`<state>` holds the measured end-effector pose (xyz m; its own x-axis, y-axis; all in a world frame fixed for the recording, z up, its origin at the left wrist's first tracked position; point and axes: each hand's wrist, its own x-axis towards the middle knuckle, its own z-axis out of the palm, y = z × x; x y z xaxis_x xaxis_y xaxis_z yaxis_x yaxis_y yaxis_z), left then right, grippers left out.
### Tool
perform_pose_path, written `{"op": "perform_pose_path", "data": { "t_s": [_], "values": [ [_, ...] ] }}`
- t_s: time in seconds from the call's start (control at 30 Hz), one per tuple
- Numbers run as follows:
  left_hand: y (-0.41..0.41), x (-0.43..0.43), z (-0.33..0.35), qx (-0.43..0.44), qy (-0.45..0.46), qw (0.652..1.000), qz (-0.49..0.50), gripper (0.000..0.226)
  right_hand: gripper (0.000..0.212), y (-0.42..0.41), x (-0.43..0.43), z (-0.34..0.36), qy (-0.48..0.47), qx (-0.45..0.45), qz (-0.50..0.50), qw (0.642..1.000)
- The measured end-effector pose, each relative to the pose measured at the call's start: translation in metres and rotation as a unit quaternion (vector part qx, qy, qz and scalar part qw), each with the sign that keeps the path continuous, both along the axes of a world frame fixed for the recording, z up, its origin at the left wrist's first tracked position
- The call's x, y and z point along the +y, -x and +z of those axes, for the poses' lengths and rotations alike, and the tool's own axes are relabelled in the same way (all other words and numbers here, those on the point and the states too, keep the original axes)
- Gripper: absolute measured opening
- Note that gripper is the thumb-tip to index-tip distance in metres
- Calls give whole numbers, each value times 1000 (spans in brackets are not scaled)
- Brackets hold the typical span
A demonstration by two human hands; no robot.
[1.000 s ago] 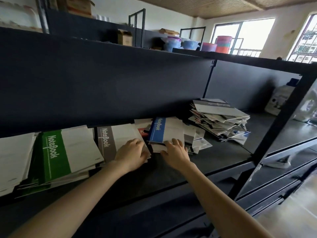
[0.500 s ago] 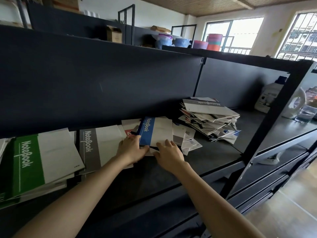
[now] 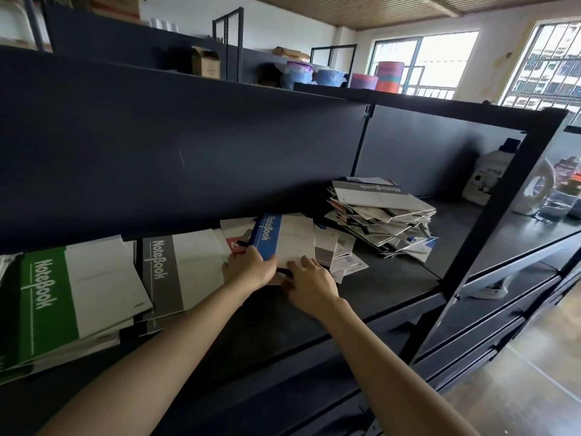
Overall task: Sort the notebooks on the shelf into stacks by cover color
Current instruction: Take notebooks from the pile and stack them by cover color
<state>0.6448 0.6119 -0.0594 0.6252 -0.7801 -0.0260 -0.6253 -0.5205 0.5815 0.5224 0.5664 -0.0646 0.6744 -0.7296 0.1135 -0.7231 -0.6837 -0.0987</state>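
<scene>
A blue-spined notebook (image 3: 283, 236) lies on top of a small pile in the middle of the dark shelf (image 3: 377, 278). My left hand (image 3: 250, 267) grips its near left corner. My right hand (image 3: 309, 283) holds the pile's near edge, fingers resting on the white cover. A red-covered notebook (image 3: 234, 242) peeks out underneath on the left. Further left lie a stack topped by a grey-spined notebook (image 3: 176, 272) and a stack topped by a green one (image 3: 72, 297). A messy unsorted heap of notebooks (image 3: 382, 217) sits to the right.
A white bottle (image 3: 485, 180) stands at the shelf's far right, behind a black upright post (image 3: 490, 221). The upper shelf board hangs low over the notebooks. Boxes and coloured tubs (image 3: 314, 75) sit on top. Lower shelves run below and to the right.
Both hands closed in on the blue-spined notebook; the left moved off the grey stack onto its corner. The camera view shifted right.
</scene>
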Motion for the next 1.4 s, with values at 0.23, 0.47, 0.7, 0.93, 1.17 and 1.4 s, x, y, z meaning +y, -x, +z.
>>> {"op": "perform_pose_path", "data": {
  "t_s": [0.23,0.47,0.7,0.93,1.17,1.4],
  "values": [
    [1,6,4,37,60,998,-7,52,44,-3,3,1,9,15,-4,1000],
    [13,10,20,75,285,956,20,39,37,-2,4,3,17,-21,-16,1000],
    [15,-6,25,151,212,965,26,52,34,12,11,6,5,-48,-8,999],
    [16,11,15,180,249,951,47,50,46,12,14,5,-19,-94,-9,995],
    [7,45,14,189,248,948,57,44,53,-9,25,4,42,-85,-5,995],
    [-25,86,15,167,224,958,67,45,53,-44,50,-2,75,-135,50,987]
  ]
}}
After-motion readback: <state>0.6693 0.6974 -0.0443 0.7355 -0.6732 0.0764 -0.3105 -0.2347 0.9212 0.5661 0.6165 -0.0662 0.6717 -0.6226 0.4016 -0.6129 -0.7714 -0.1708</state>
